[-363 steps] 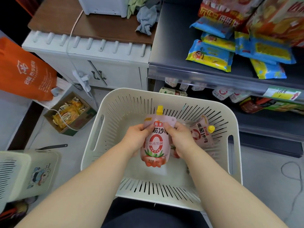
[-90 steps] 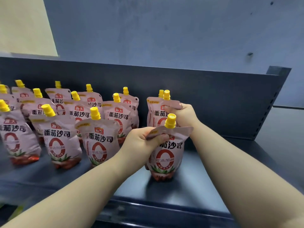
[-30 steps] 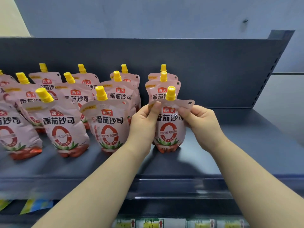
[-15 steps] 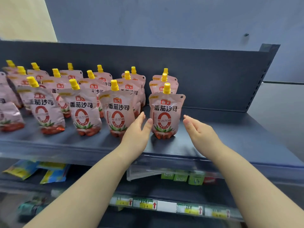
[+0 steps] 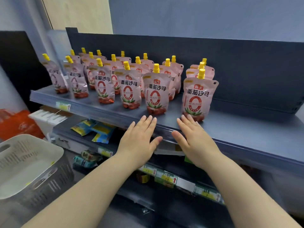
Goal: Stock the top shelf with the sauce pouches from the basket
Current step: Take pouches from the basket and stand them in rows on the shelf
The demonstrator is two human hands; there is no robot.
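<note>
Several pink sauce pouches with yellow caps stand upright in rows on the dark top shelf (image 5: 238, 129). The rightmost front pouch (image 5: 198, 99) stands alone ahead of two others in its column. My left hand (image 5: 139, 140) and my right hand (image 5: 194, 139) hover palm down in front of the shelf's front edge, fingers spread, holding nothing. My right fingertips are just below that pouch's base. The white slatted basket (image 5: 32, 155) sits at the lower left; its inside is only partly visible and shows no pouch.
Below the top shelf, a lower shelf holds blue and yellow snack packets (image 5: 97, 130), with price tags (image 5: 166, 176) along the rails. An orange bag (image 5: 18, 125) and a white cabinet (image 5: 47, 117) stand at the left. The top shelf's right part is bare.
Both hands let go of the pouch, which stays standing on the shelf, and drew back toward the shelf edge. My view swung left and down, bringing the basket into sight.
</note>
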